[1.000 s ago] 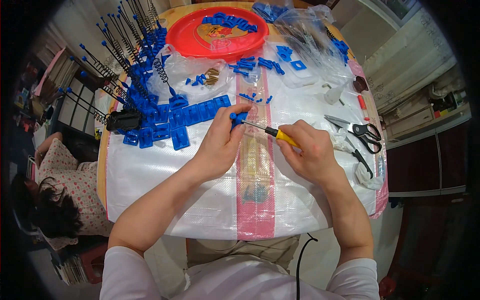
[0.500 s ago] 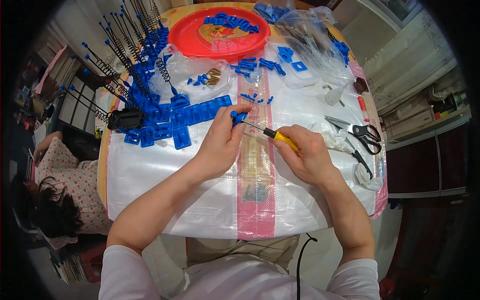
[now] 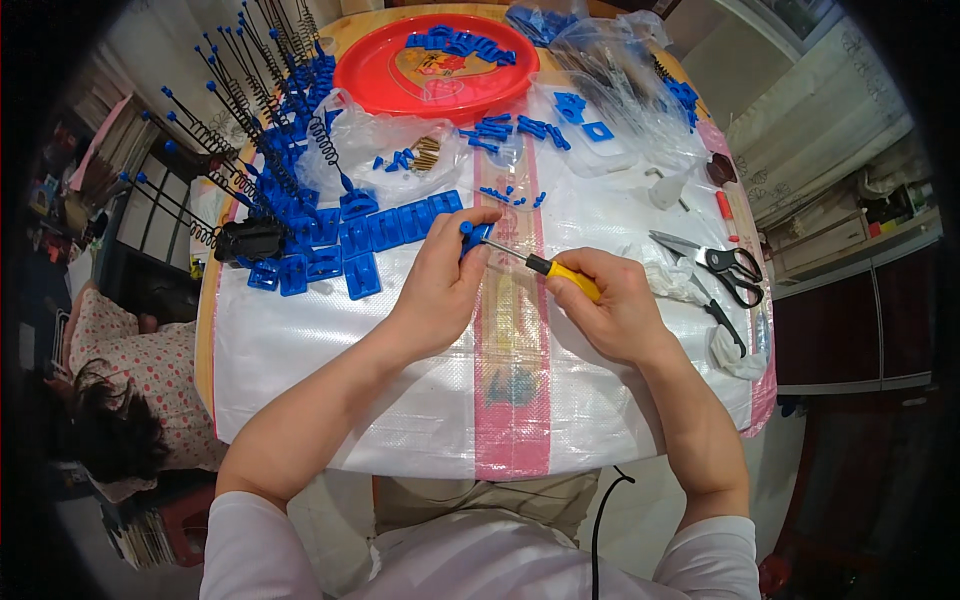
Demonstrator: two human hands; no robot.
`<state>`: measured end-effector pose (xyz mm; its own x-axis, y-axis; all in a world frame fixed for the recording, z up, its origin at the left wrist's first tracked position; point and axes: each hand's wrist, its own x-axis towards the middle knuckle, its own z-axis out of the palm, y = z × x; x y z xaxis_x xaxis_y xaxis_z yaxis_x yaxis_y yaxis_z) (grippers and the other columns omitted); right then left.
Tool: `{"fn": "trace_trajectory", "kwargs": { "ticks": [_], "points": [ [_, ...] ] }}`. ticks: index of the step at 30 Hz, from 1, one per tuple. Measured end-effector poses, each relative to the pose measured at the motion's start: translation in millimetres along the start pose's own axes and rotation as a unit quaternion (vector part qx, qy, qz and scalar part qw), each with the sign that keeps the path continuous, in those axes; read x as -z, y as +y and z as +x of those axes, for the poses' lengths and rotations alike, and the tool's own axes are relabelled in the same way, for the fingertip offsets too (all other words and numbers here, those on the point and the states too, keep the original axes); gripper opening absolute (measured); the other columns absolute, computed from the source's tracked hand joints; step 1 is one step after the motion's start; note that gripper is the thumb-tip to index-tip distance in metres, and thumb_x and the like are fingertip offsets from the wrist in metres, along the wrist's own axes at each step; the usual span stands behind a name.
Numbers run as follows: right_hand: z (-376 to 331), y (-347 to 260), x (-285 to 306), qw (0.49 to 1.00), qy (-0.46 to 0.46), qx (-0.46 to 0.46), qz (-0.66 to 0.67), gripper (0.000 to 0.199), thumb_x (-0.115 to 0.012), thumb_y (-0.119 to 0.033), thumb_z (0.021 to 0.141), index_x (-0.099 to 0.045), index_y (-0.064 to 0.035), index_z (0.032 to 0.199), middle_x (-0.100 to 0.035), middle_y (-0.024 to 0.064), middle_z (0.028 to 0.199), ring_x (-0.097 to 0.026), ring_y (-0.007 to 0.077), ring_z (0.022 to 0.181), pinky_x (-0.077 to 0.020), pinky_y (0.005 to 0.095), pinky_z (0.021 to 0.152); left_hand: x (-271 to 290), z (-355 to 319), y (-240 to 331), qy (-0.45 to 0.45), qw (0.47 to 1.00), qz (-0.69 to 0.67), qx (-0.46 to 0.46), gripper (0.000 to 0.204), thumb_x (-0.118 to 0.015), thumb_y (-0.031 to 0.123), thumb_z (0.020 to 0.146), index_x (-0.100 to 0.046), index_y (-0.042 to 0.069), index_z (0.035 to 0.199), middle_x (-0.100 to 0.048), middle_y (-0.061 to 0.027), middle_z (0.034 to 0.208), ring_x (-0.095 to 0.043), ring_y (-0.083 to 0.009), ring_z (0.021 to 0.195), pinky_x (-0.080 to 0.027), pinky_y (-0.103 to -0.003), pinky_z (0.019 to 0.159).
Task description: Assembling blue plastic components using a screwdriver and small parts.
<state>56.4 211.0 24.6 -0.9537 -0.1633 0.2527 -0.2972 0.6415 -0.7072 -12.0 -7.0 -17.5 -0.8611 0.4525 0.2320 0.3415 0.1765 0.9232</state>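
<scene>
Over the middle of the white sheet, my left hand [image 3: 441,278] grips a small blue plastic part [image 3: 474,238] between thumb and fingers. My right hand [image 3: 612,305] is closed round the yellow and black handle of a screwdriver [image 3: 570,279]. Its metal shaft points left, and the tip meets the blue part; a screw there is too small to make out. Beyond my left hand lies a row of blue rectangular plastic pieces [image 3: 385,229]. A few tiny blue bits [image 3: 512,196] and blue narrow pieces [image 3: 492,129] rest farther back.
Blue bases with black springs and rods [image 3: 270,150] crowd the back left. A red tray [image 3: 360,90] with blue parts stands at the back. Scissors [image 3: 735,270], a white cloth [image 3: 665,275] and a red marker [image 3: 724,206] lie right. Someone in a dotted garment [image 3: 165,390] is at left.
The screwdriver handle has turned slightly in my right hand, its tip still at the blue part. My left hand barely moves. The person at left has shifted an arm.
</scene>
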Motion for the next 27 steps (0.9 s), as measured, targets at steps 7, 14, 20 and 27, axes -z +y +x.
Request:
{"fn": "trace_trajectory", "kwargs": {
  "ticks": [7,14,20,27],
  "points": [
    [2.0,4.6,21.5,0.996,-0.045,-0.035,-0.07,0.027,-0.065,-0.02,0.092,-0.056,0.0017,0.104,-0.069,0.0206,0.086,-0.067,0.0389,0.077,-0.0521,0.0408,0.069,3.5,4.6,16.4,0.016,0.962,-0.227,0.148,0.033,-0.058,0.0,0.095,-0.053,-0.001,0.128,-0.061,-0.0046,0.104,-0.056,-0.006,0.076,-0.047,-0.02,0.067],
    [-2.6,-17.1,3.6,0.997,0.012,-0.042,0.067,0.035,-0.074,-0.013,0.085,-0.058,-0.0037,0.114,-0.069,0.0137,0.085,-0.067,0.0222,0.068,-0.0514,0.031,0.063,-9.0,-6.2,15.3,-0.084,0.965,-0.231,0.091,0.036,-0.054,-0.004,0.097,-0.051,0.0,0.132,-0.061,-0.0054,0.104,-0.061,-0.0078,0.083,-0.052,-0.023,0.069],
    [-4.5,-4.7,-9.4,0.997,0.04,0.042,0.055,0.031,-0.078,-0.008,0.081,-0.067,-0.0051,0.109,-0.072,0.0112,0.088,-0.07,0.0221,0.072,-0.0531,0.0299,0.064,-10.2,-9.4,16.4,-0.15,0.971,-0.161,0.092,0.044,-0.053,-0.005,0.097,-0.048,0.0,0.141,-0.065,-0.0082,0.111,-0.066,-0.012,0.087,-0.057,-0.026,0.08],
    [-4.9,-0.5,-11.7,0.997,0.019,0.076,0.029,0.029,-0.076,-0.002,0.073,-0.071,-0.007,0.101,-0.071,0.0103,0.087,-0.07,0.0263,0.075,-0.0549,0.0331,0.065,-9.3,-6.1,33.6,-0.138,0.95,-0.195,0.201,0.041,-0.052,-0.002,0.099,-0.047,-0.004,0.14,-0.067,-0.0091,0.107,-0.065,-0.0111,0.083,-0.055,-0.025,0.076]
  ]
}}
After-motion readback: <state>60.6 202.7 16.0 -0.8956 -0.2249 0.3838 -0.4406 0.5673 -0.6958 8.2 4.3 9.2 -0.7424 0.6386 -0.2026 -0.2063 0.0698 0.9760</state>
